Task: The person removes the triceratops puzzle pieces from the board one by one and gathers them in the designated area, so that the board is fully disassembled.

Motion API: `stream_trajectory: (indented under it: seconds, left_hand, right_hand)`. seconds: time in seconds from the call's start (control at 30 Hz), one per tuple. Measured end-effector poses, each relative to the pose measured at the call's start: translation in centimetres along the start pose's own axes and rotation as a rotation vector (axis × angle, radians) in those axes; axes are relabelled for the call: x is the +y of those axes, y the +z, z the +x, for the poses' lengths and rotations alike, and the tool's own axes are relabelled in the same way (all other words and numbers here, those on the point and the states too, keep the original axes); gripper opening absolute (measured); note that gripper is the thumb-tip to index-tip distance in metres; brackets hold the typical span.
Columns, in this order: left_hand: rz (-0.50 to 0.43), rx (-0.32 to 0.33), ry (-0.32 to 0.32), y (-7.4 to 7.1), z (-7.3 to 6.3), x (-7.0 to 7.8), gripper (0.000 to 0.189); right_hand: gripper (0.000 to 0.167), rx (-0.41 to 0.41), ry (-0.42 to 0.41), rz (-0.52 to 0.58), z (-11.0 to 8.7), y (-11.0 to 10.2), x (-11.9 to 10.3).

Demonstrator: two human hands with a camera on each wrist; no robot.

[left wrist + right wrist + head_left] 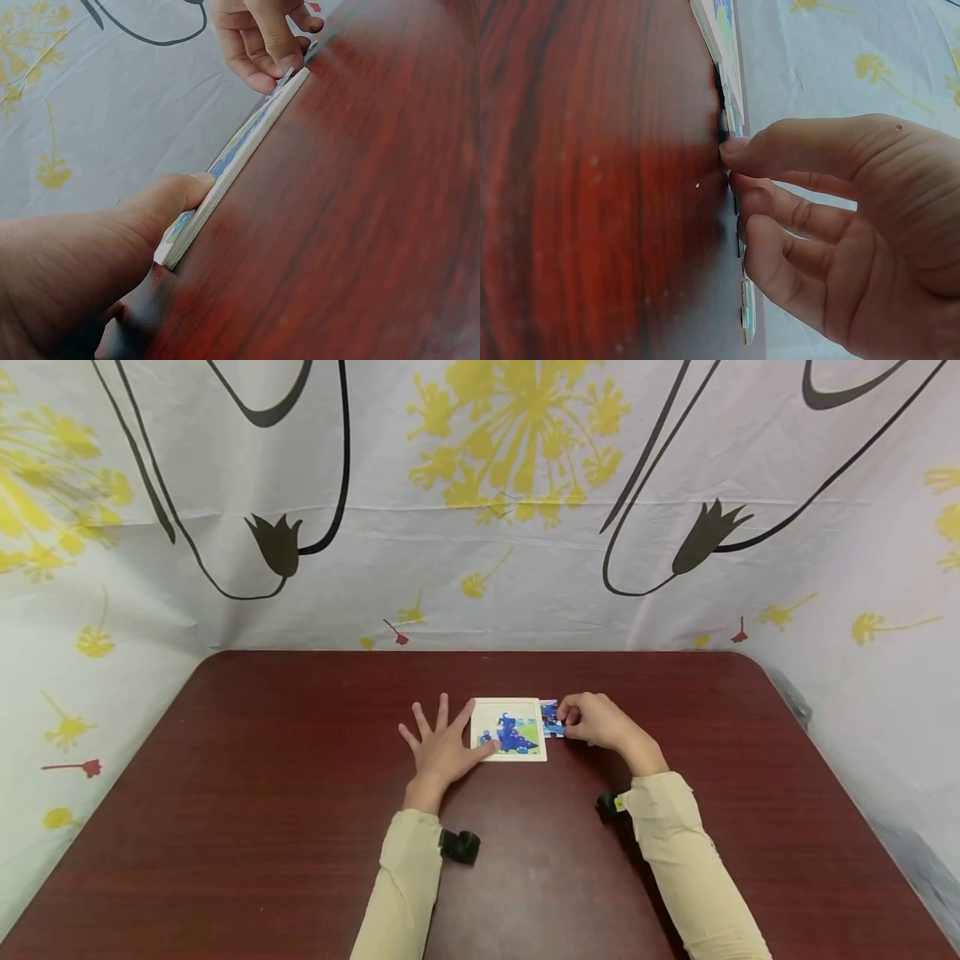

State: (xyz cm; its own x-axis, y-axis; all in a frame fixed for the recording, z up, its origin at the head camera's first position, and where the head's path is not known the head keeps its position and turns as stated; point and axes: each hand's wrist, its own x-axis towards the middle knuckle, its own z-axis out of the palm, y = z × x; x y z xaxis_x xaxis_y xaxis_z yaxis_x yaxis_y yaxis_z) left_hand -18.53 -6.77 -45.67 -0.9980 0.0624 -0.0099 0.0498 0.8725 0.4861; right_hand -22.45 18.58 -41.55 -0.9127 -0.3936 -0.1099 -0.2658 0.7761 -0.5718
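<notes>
A jigsaw puzzle board (487, 757) with a pale raised border lies on the table, partly filled with a blue dinosaur picture. Across its left side rests my left hand (442, 747), fingers spread and straight, the thumb pressing on the picture near the front edge. Against the board's right border are loose puzzle pieces (551, 718) in blue tones. My right hand (600, 722) pinches a puzzle piece there between thumb and curled fingers, which hide much of it. In the right wrist view, more thin pieces (748, 322) show below the fingertips.
The dark red wooden table (300, 860) has rounded far corners. Behind it hangs a white sheet (480, 610) printed with yellow flowers and dark stems. Each wrist wears a small black camera, such as the left wrist's camera (461, 847).
</notes>
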Motion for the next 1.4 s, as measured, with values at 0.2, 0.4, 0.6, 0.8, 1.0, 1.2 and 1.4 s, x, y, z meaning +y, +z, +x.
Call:
stream_trajectory:
  seconds: [0.2,0.4,0.6,0.8,1.0,1.2,1.4]
  left_hand:
    - [0.006,-0.002,0.001,0.0,0.1,0.0,0.085]
    - [0.007,0.001,0.001,0.1,0.0,-0.1,0.085]
    - [0.004,0.009,0.010,0.1,-0.1,-0.1,0.084]
    - [0.005,0.013,0.011,0.2,-0.1,-0.3,0.084]
    - [0.004,0.006,0.008,0.2,0.1,-0.2,0.084]
    - [0.017,-0.002,0.007,0.1,0.1,-0.1,0.083]
    - [0.023,0.005,0.016,0.0,0.0,-0.1,0.083]
  right_hand:
    - [0.011,0.002,0.006,-0.007,0.0,0.0,0.0]
    - [0.012,-0.001,0.006,-0.014,0.0,0.1,0.2]
    - [0.012,-0.013,0.018,-0.017,0.0,0.0,0.3]
    - [0.014,0.058,-0.044,-0.061,-0.2,-0.6,-0.4]
    - [0.011,0.108,-0.117,-0.060,-0.3,-0.4,-2.3]
    - [0.021,0.020,-0.206,-0.131,0.6,1.7,-4.1]
    - [0.033,-0.030,-0.207,-0.177,1.1,3.2,-4.6]
